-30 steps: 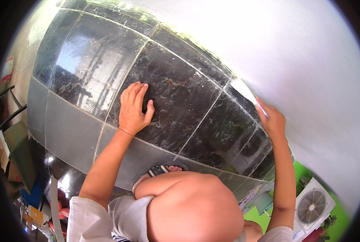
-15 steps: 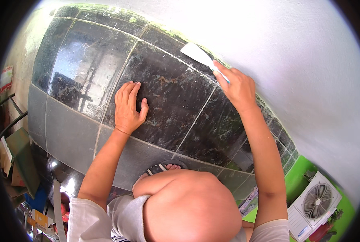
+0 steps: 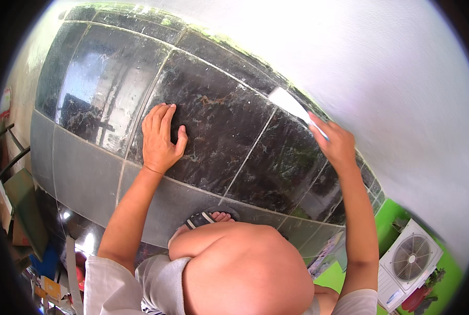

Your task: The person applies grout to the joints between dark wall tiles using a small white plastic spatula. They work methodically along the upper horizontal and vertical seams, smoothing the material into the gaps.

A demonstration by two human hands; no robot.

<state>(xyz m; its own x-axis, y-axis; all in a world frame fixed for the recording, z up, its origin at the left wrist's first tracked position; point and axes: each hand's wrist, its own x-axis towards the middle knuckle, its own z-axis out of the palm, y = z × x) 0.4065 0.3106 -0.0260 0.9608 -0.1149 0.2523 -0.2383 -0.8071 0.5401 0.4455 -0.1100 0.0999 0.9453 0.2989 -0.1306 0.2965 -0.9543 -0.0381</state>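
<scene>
A white scraper (image 3: 289, 103) is gripped in my right hand (image 3: 337, 145), its wide blade lying over the narrow border strip where the black tiles meet the white wall. Its handle runs back between my closed fingers. My left hand (image 3: 161, 139) rests on the dark tiles (image 3: 213, 121), fingers together and thumb held apart, with nothing in it. Pale grout lines (image 3: 251, 152) cross the glossy, scuffed surface. Greenish-yellow residue (image 3: 224, 39) runs along the edge between tiles and wall.
The white wall (image 3: 381, 73) rises beyond the tiles. At lower right is a white fan unit (image 3: 408, 260) against green. Boards and boxes (image 3: 27, 212) crowd the lower left. My bent knee (image 3: 245, 262) and sandaled foot (image 3: 205, 218) are close in front.
My right hand has drawn the scraper back toward the right and nearer to me along the tile edge. The left hand stays on the same tile area; the whole view has shifted slightly.
</scene>
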